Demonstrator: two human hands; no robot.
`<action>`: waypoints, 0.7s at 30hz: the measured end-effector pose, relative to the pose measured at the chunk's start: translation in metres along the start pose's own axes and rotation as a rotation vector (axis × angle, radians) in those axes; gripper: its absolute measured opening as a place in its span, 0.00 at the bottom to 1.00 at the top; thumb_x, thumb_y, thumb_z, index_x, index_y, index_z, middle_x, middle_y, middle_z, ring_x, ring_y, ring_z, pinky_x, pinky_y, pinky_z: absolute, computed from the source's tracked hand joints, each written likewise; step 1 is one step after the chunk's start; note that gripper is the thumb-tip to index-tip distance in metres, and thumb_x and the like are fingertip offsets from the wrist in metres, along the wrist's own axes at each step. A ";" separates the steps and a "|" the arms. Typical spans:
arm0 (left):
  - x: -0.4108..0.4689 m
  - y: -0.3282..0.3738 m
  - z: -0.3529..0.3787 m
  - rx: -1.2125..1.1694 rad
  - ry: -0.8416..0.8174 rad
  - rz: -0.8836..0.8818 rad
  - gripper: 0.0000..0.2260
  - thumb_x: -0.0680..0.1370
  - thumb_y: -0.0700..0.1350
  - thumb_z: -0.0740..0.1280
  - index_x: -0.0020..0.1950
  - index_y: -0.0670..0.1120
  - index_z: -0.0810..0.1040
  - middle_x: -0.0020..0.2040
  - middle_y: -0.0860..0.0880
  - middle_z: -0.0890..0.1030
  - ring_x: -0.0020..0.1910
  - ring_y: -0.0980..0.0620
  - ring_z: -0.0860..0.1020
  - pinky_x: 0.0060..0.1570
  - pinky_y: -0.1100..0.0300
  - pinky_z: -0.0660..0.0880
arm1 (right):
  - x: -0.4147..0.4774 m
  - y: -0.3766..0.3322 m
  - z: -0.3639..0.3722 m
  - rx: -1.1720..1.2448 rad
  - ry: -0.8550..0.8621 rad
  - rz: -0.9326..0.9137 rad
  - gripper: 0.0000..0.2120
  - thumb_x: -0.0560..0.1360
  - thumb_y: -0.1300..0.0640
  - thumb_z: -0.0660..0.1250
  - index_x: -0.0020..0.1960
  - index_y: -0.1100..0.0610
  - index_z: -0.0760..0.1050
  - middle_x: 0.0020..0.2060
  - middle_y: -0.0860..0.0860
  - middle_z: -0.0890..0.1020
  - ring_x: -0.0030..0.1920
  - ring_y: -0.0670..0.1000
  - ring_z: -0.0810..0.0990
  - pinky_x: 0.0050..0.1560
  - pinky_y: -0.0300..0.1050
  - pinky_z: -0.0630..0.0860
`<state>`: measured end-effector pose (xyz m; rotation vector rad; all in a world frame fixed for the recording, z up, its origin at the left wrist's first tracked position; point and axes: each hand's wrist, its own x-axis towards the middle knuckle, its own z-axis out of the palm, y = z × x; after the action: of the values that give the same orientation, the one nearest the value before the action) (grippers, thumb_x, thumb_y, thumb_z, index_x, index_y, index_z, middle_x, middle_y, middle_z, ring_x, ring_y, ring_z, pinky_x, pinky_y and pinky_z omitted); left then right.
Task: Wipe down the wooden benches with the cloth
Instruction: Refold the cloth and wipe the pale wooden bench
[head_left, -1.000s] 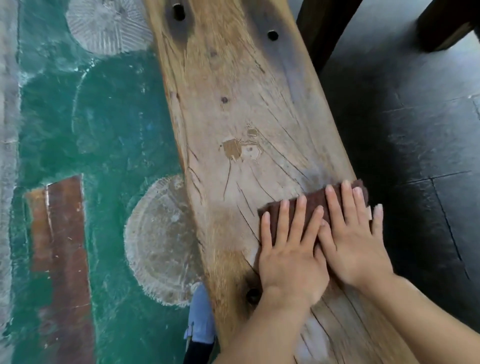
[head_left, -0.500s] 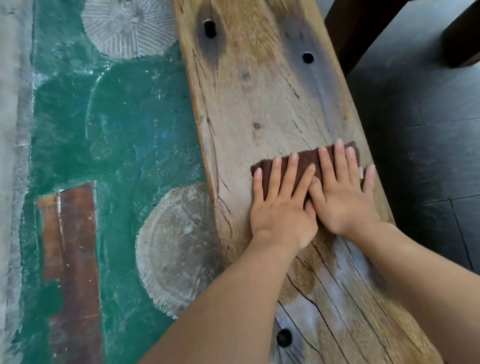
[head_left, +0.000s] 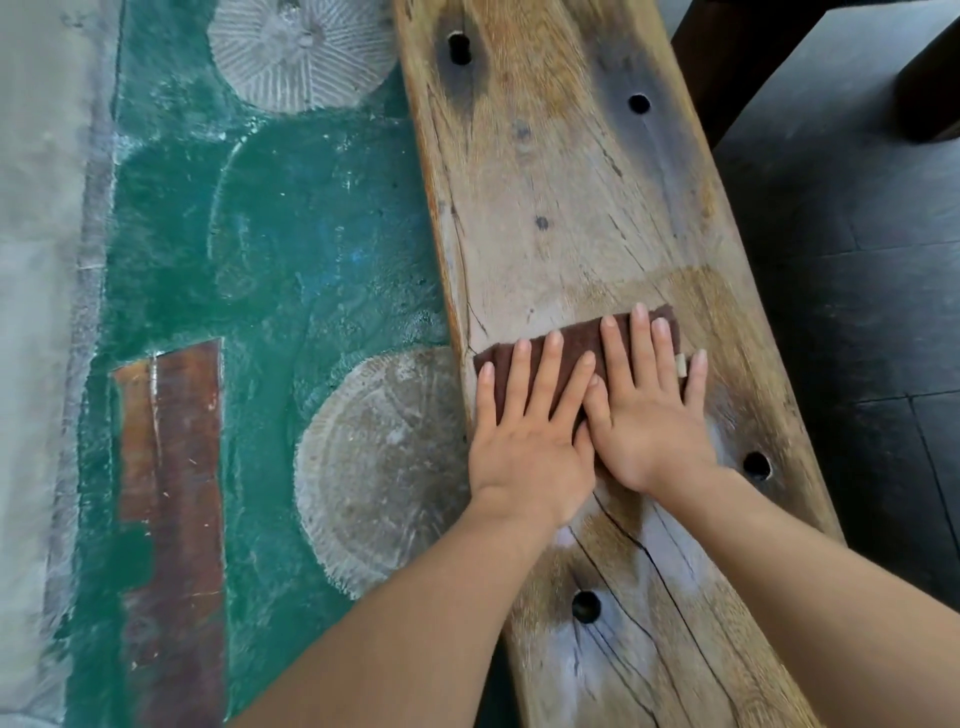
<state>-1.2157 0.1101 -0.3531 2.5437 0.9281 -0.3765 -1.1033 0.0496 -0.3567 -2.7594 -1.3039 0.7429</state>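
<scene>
A long, weathered wooden bench (head_left: 561, 208) with cracks and several round holes runs from the top to the bottom right. A dark brown cloth (head_left: 576, 340) lies flat across its middle. My left hand (head_left: 524, 431) presses on the cloth's left part with straight, spread fingers. My right hand (head_left: 649, 410) lies flat beside it on the cloth's right part. Both hands cover most of the cloth. A darker damp patch shows on the wood just beyond the cloth.
Left of the bench lies a green painted floor (head_left: 291, 234) with pale round patterns and a brown rectangular patch (head_left: 171, 493). Dark stone tiles (head_left: 857, 260) lie to the right. Dark wooden furniture legs (head_left: 727, 62) stand at the top right.
Both hands have kept pressing the cloth and pushed it forward along the bench. The hole that was by my wrist now lies well behind the hands.
</scene>
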 end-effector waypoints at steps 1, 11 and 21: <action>-0.009 -0.002 0.002 -0.001 0.000 -0.007 0.24 0.81 0.56 0.40 0.71 0.58 0.28 0.67 0.55 0.21 0.69 0.51 0.23 0.67 0.45 0.24 | -0.007 -0.003 0.004 0.000 -0.006 -0.005 0.28 0.77 0.42 0.34 0.74 0.45 0.29 0.71 0.45 0.26 0.70 0.45 0.24 0.70 0.56 0.26; -0.107 0.000 0.038 -0.051 0.009 -0.064 0.24 0.78 0.56 0.35 0.69 0.57 0.23 0.69 0.53 0.21 0.68 0.50 0.20 0.67 0.45 0.24 | -0.097 -0.019 0.036 -0.010 -0.106 -0.033 0.27 0.78 0.43 0.33 0.72 0.45 0.24 0.67 0.44 0.21 0.66 0.44 0.19 0.68 0.54 0.23; -0.172 0.015 0.051 -0.024 0.031 -0.054 0.24 0.77 0.52 0.52 0.73 0.51 0.64 0.74 0.46 0.63 0.74 0.44 0.56 0.66 0.43 0.56 | -0.164 -0.018 0.058 -0.022 -0.170 0.023 0.30 0.70 0.41 0.24 0.70 0.46 0.22 0.68 0.45 0.22 0.66 0.45 0.19 0.69 0.55 0.25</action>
<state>-1.3391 -0.0183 -0.3280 2.5133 1.0083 -0.3399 -1.2295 -0.0701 -0.3364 -2.7860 -1.3165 0.9905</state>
